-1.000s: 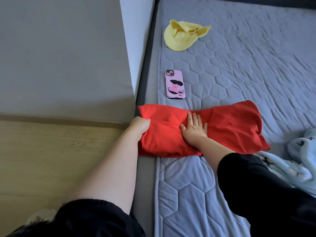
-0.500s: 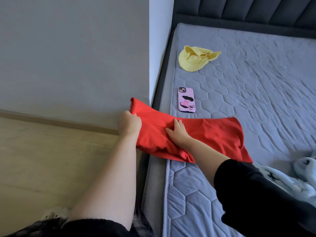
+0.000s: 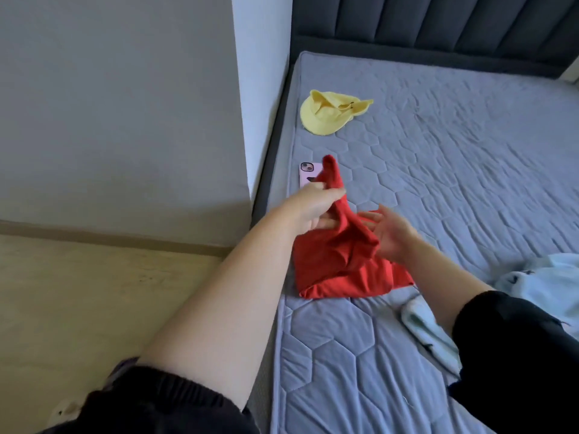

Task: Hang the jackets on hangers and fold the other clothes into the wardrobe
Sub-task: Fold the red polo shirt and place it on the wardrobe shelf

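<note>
Garment: red garment [image 3: 338,270] part-folded at the mattress [image 3: 454,189] edge, 1 end raised.
Left grip: our left hand [image 3: 313,205] pinches that end; the bulk lies below it, toward us.
Right grip: right hand [image 3: 393,238] released, fingers spread beside the fold.

Red garment [image 3: 338,264] matt cloth; mattress [image 3: 454,183] quilted fabric, seemingly smooth.

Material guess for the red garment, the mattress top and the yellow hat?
The red garment looks like thin matte knit, likely cotton jersey: it drapes limp and creases softly. The mattress looks like matte quilted fabric over padding: its stitched hexagons puff up. The yellow hat looks like soft matte cloth, maybe cotton: its crown lies crumpled.
</note>
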